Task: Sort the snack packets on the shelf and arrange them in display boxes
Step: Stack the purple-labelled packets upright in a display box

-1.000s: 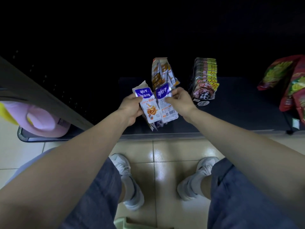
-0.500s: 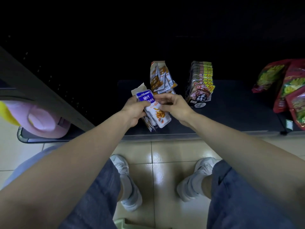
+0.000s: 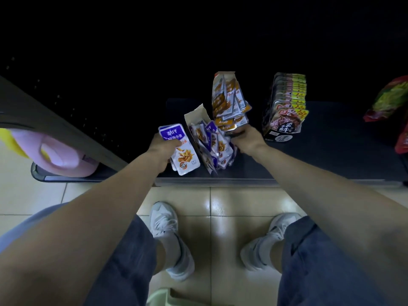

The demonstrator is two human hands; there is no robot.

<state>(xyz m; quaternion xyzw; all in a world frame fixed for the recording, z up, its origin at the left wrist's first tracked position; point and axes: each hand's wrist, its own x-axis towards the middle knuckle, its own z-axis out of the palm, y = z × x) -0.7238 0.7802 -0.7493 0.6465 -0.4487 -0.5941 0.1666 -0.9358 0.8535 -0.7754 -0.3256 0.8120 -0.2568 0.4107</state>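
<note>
Our hands have parted since half a second ago, when both met on one stack. At centre frame the dark shelf (image 3: pixel 331 155) carries a box of purple packets (image 3: pixel 212 146), leaning left. Our right hand (image 3: pixel 247 140) is closed on the base of the orange packets' box (image 3: pixel 228 100). Our left hand (image 3: pixel 165 149) grips a small stack of purple packets (image 3: pixel 181 151), long axis running up-frame, purple ends pointing away from us.
</note>
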